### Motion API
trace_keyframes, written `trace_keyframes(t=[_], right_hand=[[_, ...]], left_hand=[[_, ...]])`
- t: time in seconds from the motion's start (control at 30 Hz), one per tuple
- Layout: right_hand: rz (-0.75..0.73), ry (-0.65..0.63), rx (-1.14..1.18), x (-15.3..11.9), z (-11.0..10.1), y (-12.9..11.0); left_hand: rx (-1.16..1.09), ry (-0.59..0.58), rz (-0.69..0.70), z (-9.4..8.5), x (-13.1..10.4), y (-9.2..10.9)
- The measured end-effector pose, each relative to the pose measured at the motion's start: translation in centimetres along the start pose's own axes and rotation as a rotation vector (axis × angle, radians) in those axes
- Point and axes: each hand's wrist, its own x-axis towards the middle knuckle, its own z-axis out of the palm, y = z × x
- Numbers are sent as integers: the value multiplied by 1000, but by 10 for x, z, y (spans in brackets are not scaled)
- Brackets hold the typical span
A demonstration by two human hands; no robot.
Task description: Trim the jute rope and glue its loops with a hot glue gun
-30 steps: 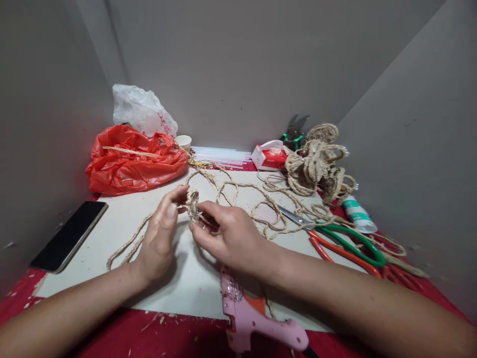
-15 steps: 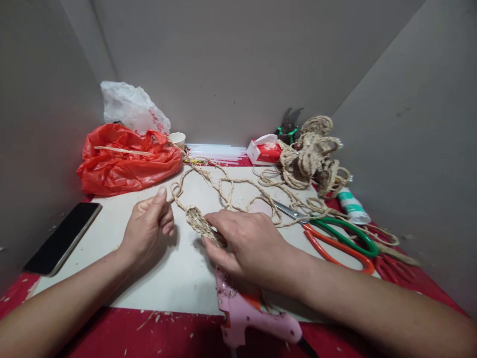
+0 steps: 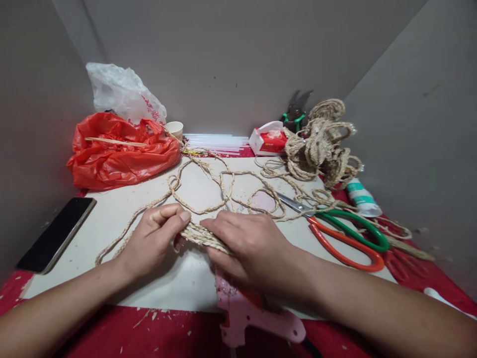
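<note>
Between my hands is a small bundle of braided straw rope, its strands lying side by side. My left hand pinches its left end, thumb on top. My right hand grips the right end, which is hidden under the fingers. Loose straw cord runs in loops over the white board beyond my hands, and one length passes behind my left wrist. Under my right hand lies a pink glue gun, partly covered by it. Large scissors with one orange and one green handle rest to the right.
At left are a black phone and a red plastic bag. Along the back stand a paper cup, clear glue sticks, a tissue pack and pruning shears. Coiled straw rope and a green-white roll sit at right.
My left hand has moved right and now pinches the near end of the rope bundle. The cord on the board has shifted, with a length now stretching to the left.
</note>
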Motion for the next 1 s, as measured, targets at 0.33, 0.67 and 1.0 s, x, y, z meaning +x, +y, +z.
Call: trace_keyframes(t=[0.33, 0.67, 1.0], right_hand=[[-22, 153, 178, -1, 8, -1], [-181, 170, 39, -2, 10, 5], [-223, 229, -18, -3, 14, 6]], left_hand=[[80, 77, 82, 1, -5, 2], [-346, -92, -156, 3, -4, 2], [-264, -105, -163, -1, -2, 2]])
